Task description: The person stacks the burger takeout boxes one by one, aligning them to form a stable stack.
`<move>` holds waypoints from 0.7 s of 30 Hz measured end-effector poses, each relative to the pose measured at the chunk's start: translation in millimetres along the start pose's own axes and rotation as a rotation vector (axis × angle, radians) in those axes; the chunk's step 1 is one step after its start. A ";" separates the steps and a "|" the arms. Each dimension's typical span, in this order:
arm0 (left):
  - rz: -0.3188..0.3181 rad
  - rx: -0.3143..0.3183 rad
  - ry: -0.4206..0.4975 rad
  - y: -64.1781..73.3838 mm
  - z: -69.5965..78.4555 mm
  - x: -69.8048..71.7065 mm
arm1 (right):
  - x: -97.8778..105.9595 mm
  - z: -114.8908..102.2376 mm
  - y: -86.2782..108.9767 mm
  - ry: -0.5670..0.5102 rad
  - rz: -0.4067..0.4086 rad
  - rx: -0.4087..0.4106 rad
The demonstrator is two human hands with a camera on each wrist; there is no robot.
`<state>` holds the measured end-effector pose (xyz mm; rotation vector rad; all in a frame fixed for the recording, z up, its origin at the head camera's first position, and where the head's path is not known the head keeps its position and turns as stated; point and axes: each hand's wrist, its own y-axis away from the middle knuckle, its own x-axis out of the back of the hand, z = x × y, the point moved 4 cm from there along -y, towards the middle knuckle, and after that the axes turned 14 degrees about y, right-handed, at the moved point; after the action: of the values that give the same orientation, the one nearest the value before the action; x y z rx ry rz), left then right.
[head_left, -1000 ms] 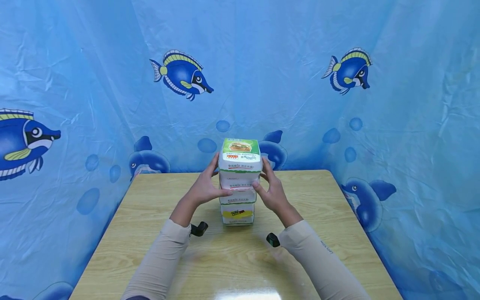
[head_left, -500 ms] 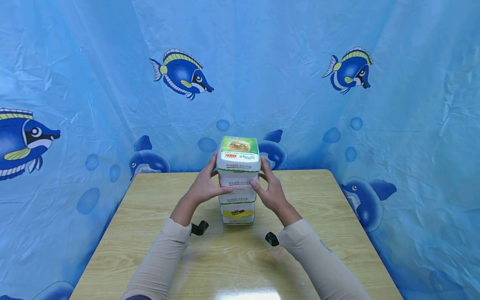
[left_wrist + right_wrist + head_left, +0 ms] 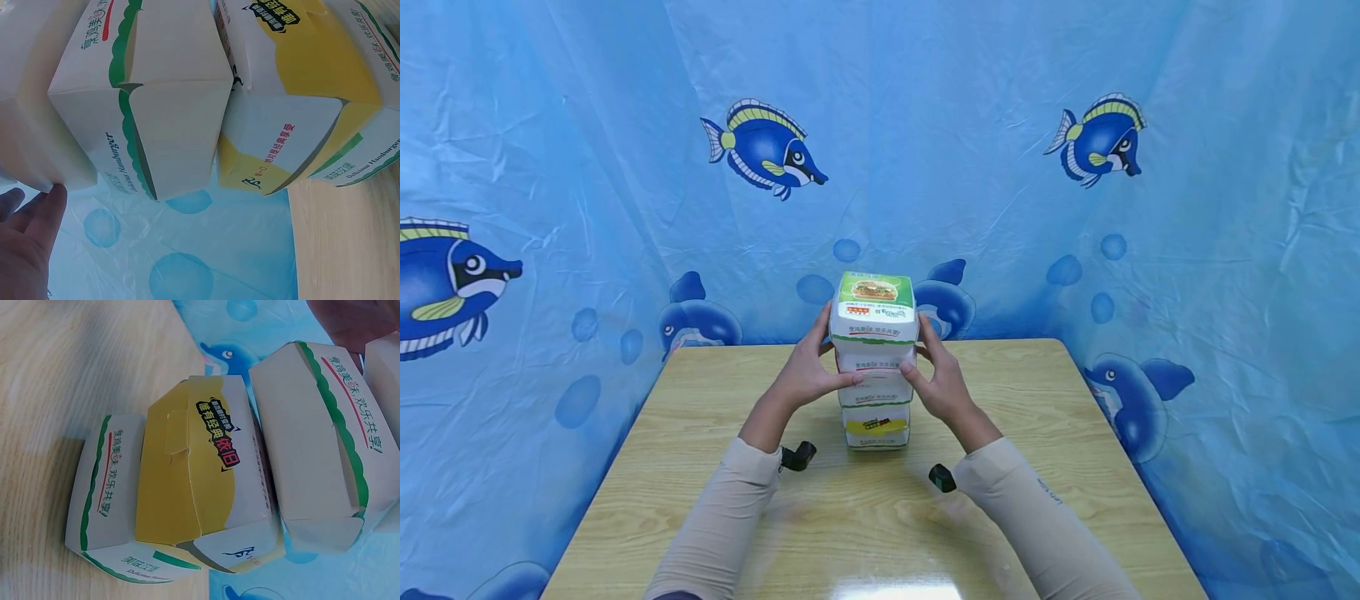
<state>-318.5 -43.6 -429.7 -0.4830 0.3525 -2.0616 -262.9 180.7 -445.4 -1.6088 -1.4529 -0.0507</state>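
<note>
A stack of cardboard hamburger boxes stands upright on the wooden table, the top box [image 3: 874,327] showing a green lid with a burger picture. My left hand [image 3: 805,371] holds the upper boxes from the left, its thumb across the front and fingers along the side. From the right, my right hand [image 3: 943,382] grips the same upper part, thumb at the front corner. Lower down is a yellow-and-white box [image 3: 181,469], resting on a white box with a green scalloped edge [image 3: 103,487]. Another white box [image 3: 175,56] sits above the yellow one. The upper boxes lean slightly out of line.
The wooden table [image 3: 700,500] reaches back to a blue sheet [image 3: 910,167] printed with fish and dolphins, which also hangs at both sides. Black wrist cameras, such as the right one [image 3: 942,478], project inward near the sleeves.
The top box has shifted a little to the left and back. Both hands stay around the upper boxes and have moved slightly left with them; the lower boxes have stayed put.
</note>
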 end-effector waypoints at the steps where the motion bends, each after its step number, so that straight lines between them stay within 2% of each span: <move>1: 0.001 0.003 -0.001 0.7 -0.3 0.1 | -0.2 -0.2 0.1 0.002 0.000 0.004; 11: 0.009 0.039 -0.001 3.8 -3.7 1.1 | -1.6 1.0 0.7 -0.001 -0.007 -0.002; 16: 0.048 0.086 -0.037 7.2 -5.3 4.4 | -1.7 -0.1 -0.9 0.017 -0.006 0.007; 21: 0.065 0.081 -0.048 7.0 -3.3 4.8 | -1.6 -1.3 -3.1 0.024 -0.006 0.007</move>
<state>-317.0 -51.1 -434.7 -0.4651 0.2525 -1.9902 -265.1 178.2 -443.8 -1.5929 -1.4382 -0.0672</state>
